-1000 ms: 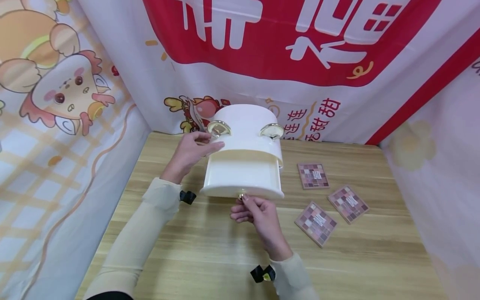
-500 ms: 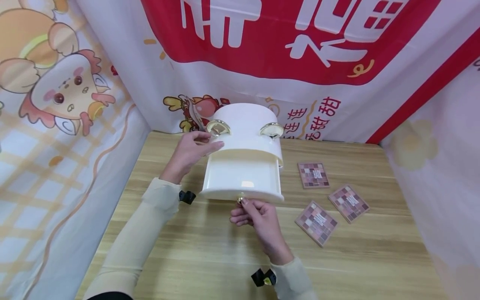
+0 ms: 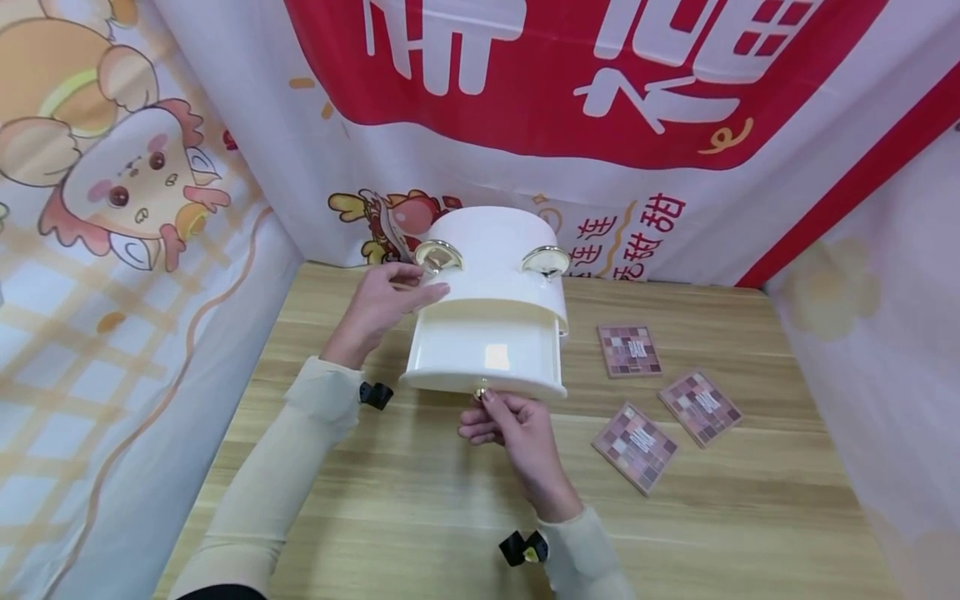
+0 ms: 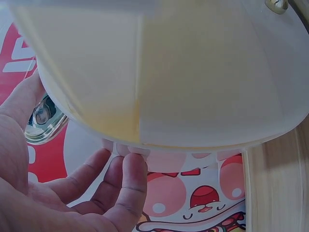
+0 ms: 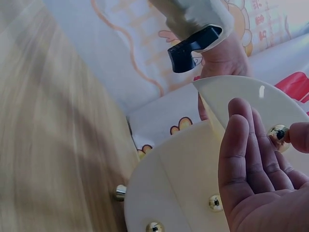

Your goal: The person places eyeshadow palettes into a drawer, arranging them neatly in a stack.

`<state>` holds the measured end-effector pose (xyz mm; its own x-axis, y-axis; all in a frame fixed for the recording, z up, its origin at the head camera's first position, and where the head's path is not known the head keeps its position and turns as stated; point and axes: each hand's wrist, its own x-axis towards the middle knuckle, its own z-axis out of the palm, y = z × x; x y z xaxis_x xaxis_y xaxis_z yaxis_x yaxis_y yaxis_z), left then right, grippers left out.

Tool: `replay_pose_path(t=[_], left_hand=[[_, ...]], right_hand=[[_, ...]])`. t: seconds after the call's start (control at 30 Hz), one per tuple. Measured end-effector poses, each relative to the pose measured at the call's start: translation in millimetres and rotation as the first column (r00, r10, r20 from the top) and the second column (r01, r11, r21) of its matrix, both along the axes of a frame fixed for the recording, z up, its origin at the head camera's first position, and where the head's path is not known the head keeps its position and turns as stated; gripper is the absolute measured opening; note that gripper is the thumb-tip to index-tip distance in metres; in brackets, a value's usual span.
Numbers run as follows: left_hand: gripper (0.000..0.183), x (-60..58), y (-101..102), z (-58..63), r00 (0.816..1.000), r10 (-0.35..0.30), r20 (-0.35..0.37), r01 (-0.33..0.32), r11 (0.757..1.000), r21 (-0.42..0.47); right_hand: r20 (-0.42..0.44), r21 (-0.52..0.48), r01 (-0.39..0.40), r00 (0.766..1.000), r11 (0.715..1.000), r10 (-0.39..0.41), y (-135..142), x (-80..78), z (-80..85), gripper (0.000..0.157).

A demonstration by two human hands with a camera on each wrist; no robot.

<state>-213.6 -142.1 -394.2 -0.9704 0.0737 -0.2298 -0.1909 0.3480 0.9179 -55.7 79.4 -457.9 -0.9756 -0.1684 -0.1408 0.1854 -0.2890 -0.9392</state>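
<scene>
A white drawer box (image 3: 487, 250) with a rounded top and gold half-moon trims stands in the middle of the table. Its wide drawer (image 3: 487, 342) is pulled out toward me, and nothing lies in the part I see. My right hand (image 3: 517, 429) pinches the small gold knob (image 5: 278, 135) between thumb and fingers, the other fingers held together beneath. At the box's left side my left hand (image 3: 382, 304) holds on, thumb against the front; the left wrist view has its fingertips (image 4: 135, 164) right at the pale rounded edge.
Three eyeshadow palettes (image 3: 630, 350) lie flat on the wooden table (image 3: 420, 517), right of the box. A printed red and white cloth (image 3: 487, 175) hangs close behind it. Patterned cloth sides (image 3: 247, 192) border the table left and right. More gold fittings (image 5: 154, 226) show below the drawer.
The drawer front, with my right hand on its knob, came slightly nearer and then went slightly back. My left hand and the palettes stay where they were.
</scene>
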Motion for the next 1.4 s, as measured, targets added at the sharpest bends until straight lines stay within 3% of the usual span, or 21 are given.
replay_pose_path(t=[0.9,1.13,1.4], left_hand=[[0.084,0.3,1,1.8,1.0,0.007,-0.007,-0.007,1.0,0.004],[0.083,1.4,2,2.6,1.0,0.006,-0.003,-0.006,1.0,0.004],[0.084,1.3,2,1.9,1.0,0.0,0.014,0.0,1.0,0.005]], right_hand=[[0.007,0.016,0.014,1.0,1.0,-0.014,3,13.3,0.3,0.03],[0.019,0.035,-0.024,1.0,0.999,0.023,9,16.5,-1.5,0.031],[-0.064,0.113,-0.099,0.992,0.989,0.106,25,21.2,-11.3,0.03]])
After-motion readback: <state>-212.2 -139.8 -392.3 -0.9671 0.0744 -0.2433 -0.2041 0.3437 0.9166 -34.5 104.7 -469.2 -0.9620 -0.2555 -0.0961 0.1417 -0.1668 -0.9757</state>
